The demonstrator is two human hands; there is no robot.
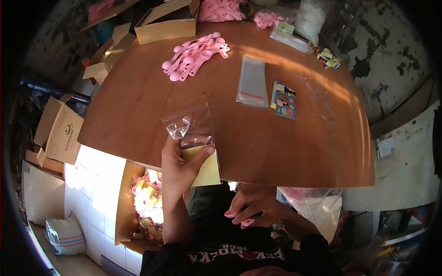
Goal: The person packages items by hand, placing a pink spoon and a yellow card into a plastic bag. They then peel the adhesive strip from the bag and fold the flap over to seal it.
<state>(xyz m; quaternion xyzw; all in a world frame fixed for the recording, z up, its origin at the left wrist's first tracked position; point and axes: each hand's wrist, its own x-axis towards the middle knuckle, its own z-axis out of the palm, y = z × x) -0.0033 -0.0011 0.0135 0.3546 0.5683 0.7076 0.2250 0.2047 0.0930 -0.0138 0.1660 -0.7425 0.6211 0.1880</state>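
Note:
My left hand [179,168] is closed on a clear plastic bag [195,122] near the table's front edge. A yellow card [208,170] shows in the lower part of the bag, under my thumb. Below the table edge, close to my body, my right hand [255,207] has its fingers curled round a pink plastic spoon [247,222]; only pink ends of it show between the fingers. Farther back lies a pile of pink spoons [195,55]. A stack of clear bags [252,80] and a few printed cards [285,101] rest to the right of it.
The brown table [285,147] has a curved far edge. An open cardboard box [165,27] and pink items [221,10] stand at its back. Small boxes [328,59] lie at the far right. Below left, a carton [124,202] holds filled packets [149,198].

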